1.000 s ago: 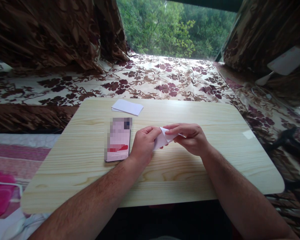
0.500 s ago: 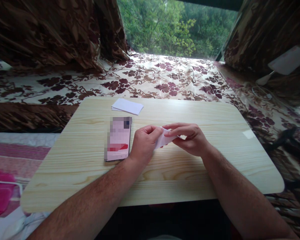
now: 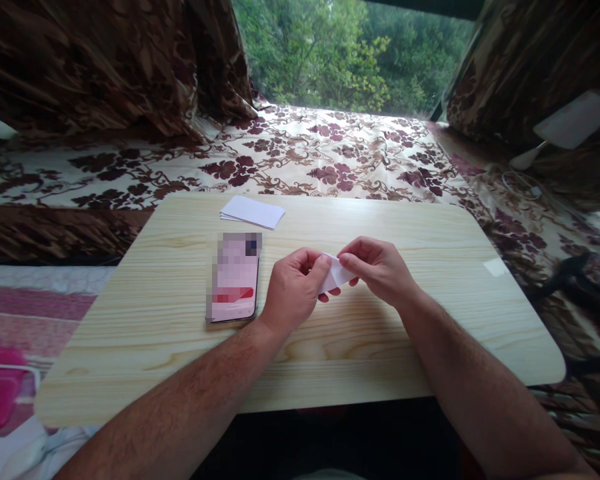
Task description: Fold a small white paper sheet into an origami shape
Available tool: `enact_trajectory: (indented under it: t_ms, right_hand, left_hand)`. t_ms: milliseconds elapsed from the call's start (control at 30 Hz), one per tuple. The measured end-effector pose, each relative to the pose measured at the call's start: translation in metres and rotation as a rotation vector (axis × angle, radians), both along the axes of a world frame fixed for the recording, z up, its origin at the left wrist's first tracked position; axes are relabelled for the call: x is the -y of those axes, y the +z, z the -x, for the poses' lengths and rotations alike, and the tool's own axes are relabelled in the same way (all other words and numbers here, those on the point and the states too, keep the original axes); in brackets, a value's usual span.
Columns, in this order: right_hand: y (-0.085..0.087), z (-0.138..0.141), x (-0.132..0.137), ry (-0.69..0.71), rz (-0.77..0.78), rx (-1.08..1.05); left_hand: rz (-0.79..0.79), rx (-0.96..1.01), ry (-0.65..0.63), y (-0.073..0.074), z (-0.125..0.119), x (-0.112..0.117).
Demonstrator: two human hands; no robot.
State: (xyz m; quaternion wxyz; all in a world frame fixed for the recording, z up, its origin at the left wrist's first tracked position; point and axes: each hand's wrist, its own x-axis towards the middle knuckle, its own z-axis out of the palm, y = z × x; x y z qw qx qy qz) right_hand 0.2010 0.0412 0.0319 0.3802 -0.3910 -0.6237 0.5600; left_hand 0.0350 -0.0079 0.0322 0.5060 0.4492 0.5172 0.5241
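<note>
We pinch the paper (image 3: 338, 274) between the closed fingers (image 3: 354, 265) of our left hand (image 3: 293, 285) and right hand (image 3: 383, 271). The phone (image 3: 237, 270) lies left.

Green trees (image 3: 325, 73) show through a window (image 3: 275, 40) at top centre, with dark brown, glossy curtains (image 3: 105, 67) at either side. Below it spreads a pale cloth (image 3: 290, 177) with burgundy and brown flowers. Daylight leaves a sheen on the far part of the counter (image 3: 130, 320), pale wood-grained and round-cornered. Pink-and-white striped fabric (image 3: 40, 317) lies at left.
</note>
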Motion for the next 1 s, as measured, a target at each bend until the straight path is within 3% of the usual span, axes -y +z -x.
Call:
enact_trajectory:
  t_ms: [267, 1000]
  right_hand:
    - [0.0008, 0.0007, -0.0004, -0.015, 0.017, 0.029]
    - [-0.0012, 0.0009, -0.0006, -0.027, 0.004, 0.028]
  left_hand:
    - [0.032, -0.071, -0.047, 0.0005, 0.0013, -0.0004]
    - [0.071, 0.031, -0.091, -0.0084, 0.0028, -0.0051]
